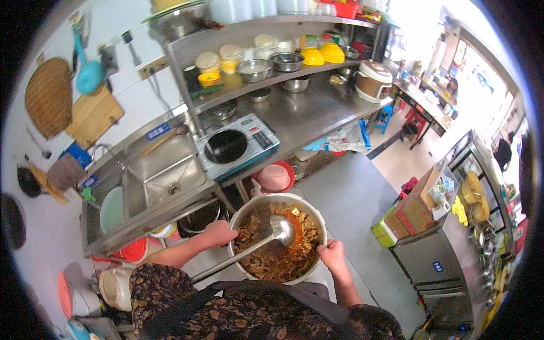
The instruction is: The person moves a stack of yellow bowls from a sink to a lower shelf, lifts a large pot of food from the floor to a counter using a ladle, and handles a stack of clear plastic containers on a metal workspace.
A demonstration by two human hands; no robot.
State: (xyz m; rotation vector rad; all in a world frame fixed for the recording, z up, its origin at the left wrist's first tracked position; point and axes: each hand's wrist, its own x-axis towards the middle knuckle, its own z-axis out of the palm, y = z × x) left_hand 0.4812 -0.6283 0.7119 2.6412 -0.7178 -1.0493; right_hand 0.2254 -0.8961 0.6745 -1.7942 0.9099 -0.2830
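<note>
Before my body is a wide metal pot of brown sliced food in reddish, oily liquid. A metal ladle rests in it, bowl among the food, its long handle crossing the near left rim toward my body. My left hand grips the pot at its left rim. On the right side, my right hand holds the pot's edge with fingers curled. Neither hand touches the ladle. Whatever handles the pot has are covered by my fingers.
A steel sink and an induction cooker on the steel counter lie ahead and left. A pink basin sits below. To the right stand a cardboard box and a steel cabinet. A person is far off.
</note>
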